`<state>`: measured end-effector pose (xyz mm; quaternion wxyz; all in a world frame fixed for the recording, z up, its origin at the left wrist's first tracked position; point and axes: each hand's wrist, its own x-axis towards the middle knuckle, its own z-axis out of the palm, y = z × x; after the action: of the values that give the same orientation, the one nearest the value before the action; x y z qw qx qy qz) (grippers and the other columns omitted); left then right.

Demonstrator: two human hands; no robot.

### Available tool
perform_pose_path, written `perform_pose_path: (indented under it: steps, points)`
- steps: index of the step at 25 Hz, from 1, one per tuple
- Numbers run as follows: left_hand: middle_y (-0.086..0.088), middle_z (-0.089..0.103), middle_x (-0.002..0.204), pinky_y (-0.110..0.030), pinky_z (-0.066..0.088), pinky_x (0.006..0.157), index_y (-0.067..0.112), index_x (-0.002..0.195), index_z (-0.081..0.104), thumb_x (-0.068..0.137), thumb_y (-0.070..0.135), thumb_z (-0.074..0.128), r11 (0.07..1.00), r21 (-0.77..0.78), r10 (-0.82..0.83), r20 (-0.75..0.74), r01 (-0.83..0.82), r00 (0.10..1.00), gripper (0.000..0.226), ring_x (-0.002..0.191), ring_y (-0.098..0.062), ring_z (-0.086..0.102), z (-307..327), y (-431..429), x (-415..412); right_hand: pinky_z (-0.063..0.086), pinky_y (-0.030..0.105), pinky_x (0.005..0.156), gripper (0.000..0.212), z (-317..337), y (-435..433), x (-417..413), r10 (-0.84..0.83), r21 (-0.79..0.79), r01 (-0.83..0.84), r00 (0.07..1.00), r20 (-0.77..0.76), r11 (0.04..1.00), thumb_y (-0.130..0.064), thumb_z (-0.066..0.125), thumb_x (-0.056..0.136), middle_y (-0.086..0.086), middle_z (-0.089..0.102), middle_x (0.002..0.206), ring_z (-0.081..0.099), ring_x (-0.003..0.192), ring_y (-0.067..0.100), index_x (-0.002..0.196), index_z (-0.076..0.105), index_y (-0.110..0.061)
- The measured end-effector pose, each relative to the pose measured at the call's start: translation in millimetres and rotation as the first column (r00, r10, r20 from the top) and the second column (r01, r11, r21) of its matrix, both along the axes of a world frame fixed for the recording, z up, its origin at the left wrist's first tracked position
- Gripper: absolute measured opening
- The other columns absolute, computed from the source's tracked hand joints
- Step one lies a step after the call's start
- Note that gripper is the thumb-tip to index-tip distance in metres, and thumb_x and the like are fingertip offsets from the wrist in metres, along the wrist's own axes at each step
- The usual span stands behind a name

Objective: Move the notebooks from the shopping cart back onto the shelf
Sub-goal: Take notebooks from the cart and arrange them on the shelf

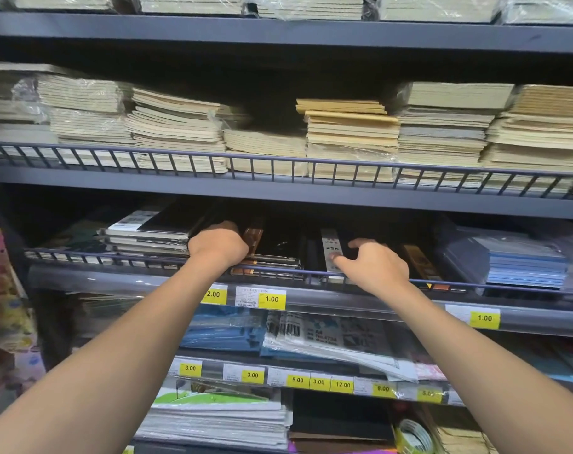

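Fingers [338,258] of right hand [376,267] touch notebook [330,239] edge.

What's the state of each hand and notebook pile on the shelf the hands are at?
left hand: rests on the black notebooks, fingers hidden
right hand: fingers spread, thumb on the 25K notebook
black notebooks: lying flat behind the wire rail, between the hands
25K notebook: flat, label up
left stack: piled flat beside the left hand
blue stack: piled flat, clear of both hands
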<state>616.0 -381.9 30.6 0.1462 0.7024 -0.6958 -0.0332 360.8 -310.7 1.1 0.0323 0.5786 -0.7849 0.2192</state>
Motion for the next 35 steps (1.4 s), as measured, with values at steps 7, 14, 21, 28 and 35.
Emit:
perform_pose_path:
  steps: [7,14,21,28,35]
  points:
    - [-0.013,0.070,0.109,-0.037,0.045,0.075,0.014,0.107,0.065,0.095,0.044,0.051,0.991,-0.125,-0.060,-0.043,0.055,0.997,0.035,0.102,-0.038,0.065,-21.2,-4.3,5.3,0.059,0.036,0.075,0.057,-13.5,-7.4,-0.3,-0.033,-0.029,0.032,0.999,-0.020,0.999,-0.069,0.046,0.090,-0.008,0.069,0.082,0.068,0.084,0.020,0.134,0.058,-0.035]
    - [-0.014,0.067,0.111,-0.041,0.044,0.077,0.013,0.112,0.066,0.099,0.057,0.034,0.988,-0.074,-0.130,0.037,0.132,0.991,0.056,0.105,-0.038,0.060,-13.7,17.8,0.7,0.047,0.039,0.090,0.046,5.5,13.0,8.1,-0.040,0.092,0.046,0.997,-0.071,0.995,-0.053,0.043,0.095,0.001,0.073,0.092,0.068,0.092,0.026,0.120,0.069,-0.025]
    - [-0.011,0.037,0.156,-0.052,0.023,0.119,0.020,0.147,0.040,0.100,0.060,0.029,0.958,0.195,-0.244,0.160,0.211,0.956,0.062,0.151,-0.034,0.018,32.0,73.5,13.4,0.023,0.056,0.118,0.074,62.8,72.6,11.8,0.086,0.440,-0.045,0.994,-0.074,0.897,-0.070,0.037,0.093,0.001,0.037,0.157,0.028,0.146,0.027,0.154,0.033,-0.028]
    - [-0.004,0.003,0.170,-0.053,0.009,0.124,0.026,0.160,0.013,0.101,0.061,0.024,0.894,0.386,-0.311,0.172,0.227,0.935,0.069,0.156,-0.029,-0.007,136.2,171.1,22.8,0.012,0.063,0.120,0.080,161.4,155.5,18.3,0.163,0.540,-0.160,0.986,0.044,0.826,-0.072,0.037,0.091,-0.003,0.024,0.165,0.013,0.153,0.022,0.157,0.026,-0.029]
    - [-0.003,-0.009,0.170,-0.053,0.004,0.125,0.028,0.162,0.005,0.100,0.066,0.017,0.913,0.283,-0.372,0.277,0.295,0.886,0.073,0.155,-0.028,-0.015,238.7,250.1,21.7,0.003,0.059,0.123,0.080,278.3,231.4,18.7,0.198,0.445,-0.178,0.980,0.002,0.877,-0.067,0.042,0.093,-0.002,0.009,0.170,0.003,0.156,0.024,0.160,0.017,-0.030]
